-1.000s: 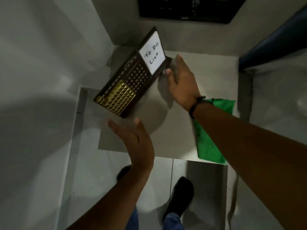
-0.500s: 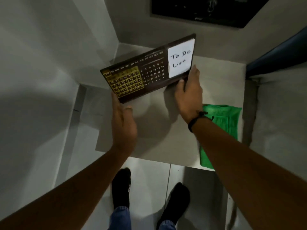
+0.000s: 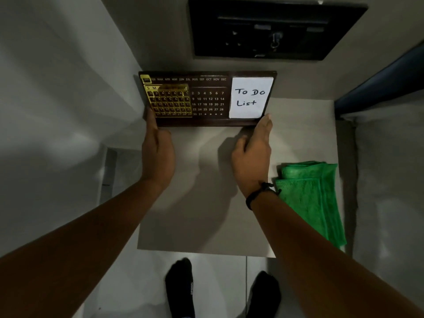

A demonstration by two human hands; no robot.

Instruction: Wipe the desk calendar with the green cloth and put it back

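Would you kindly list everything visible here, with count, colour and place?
desk calendar: one, dark brown with gold date frame, far edge of table, held upright
note: one, white, reads "To Do List", on calendar's right part
green cloth: one, folded, table's right side
table: one, pale grey, centre
black panel: one, on far wall
left hand: one, at calendar's lower left corner
right hand: one, black wristband, at lower right corner
feet: two, black socks, below table

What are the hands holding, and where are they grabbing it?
Both hands hold the desk calendar at its bottom corners: the left hand at the lower left, the right hand at the lower right, under the note. The green cloth lies untouched.
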